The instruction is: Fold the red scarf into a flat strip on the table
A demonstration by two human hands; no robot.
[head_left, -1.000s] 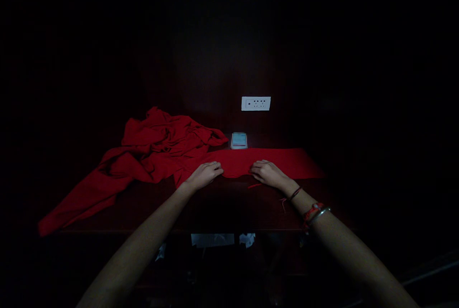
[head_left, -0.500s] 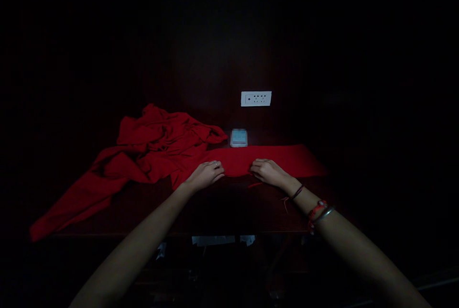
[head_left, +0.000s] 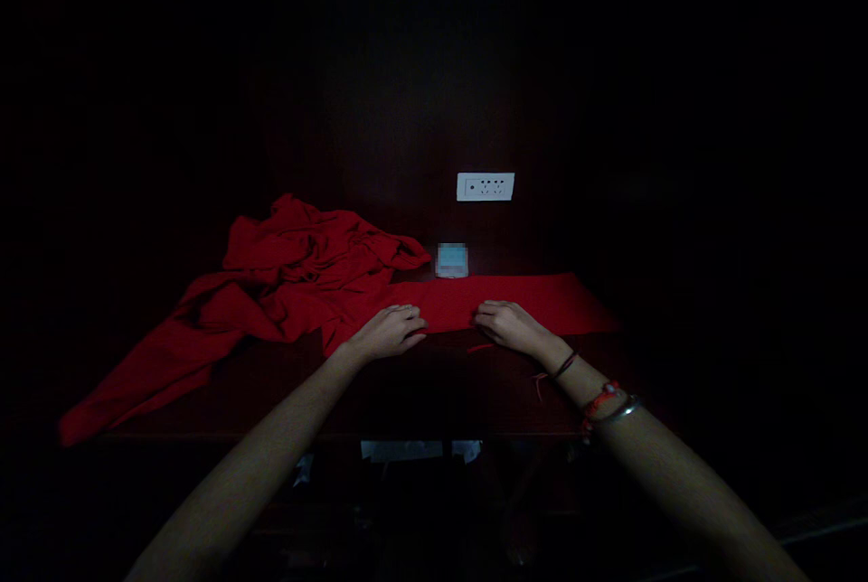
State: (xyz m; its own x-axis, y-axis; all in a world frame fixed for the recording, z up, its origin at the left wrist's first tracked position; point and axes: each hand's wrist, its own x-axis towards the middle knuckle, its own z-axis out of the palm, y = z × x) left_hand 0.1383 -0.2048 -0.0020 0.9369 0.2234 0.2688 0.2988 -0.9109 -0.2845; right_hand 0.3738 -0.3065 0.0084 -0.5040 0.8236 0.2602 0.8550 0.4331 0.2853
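A long red cloth [head_left: 291, 279] lies on a dark wooden table [head_left: 407, 392], bunched up at the left and stretched flat to the right. My left hand [head_left: 388, 331] rests on the flat strip's near edge with its fingers curled over the fabric. My right hand [head_left: 507, 325] lies on the same edge a little to the right, fingers bent and pinching the cloth. Thread bracelets and a metal bangle [head_left: 608, 405] circle my right wrist.
The room is very dark. A white socket plate [head_left: 485, 186] is set in the dark wall behind the table. A small pale box [head_left: 451, 259] stands at the back of the table. Pale scraps [head_left: 401, 450] show below the table's front edge.
Both hands stay on the cloth's near edge, barely shifting. The cloth's left tail has slid slightly; the view has tilted a little.
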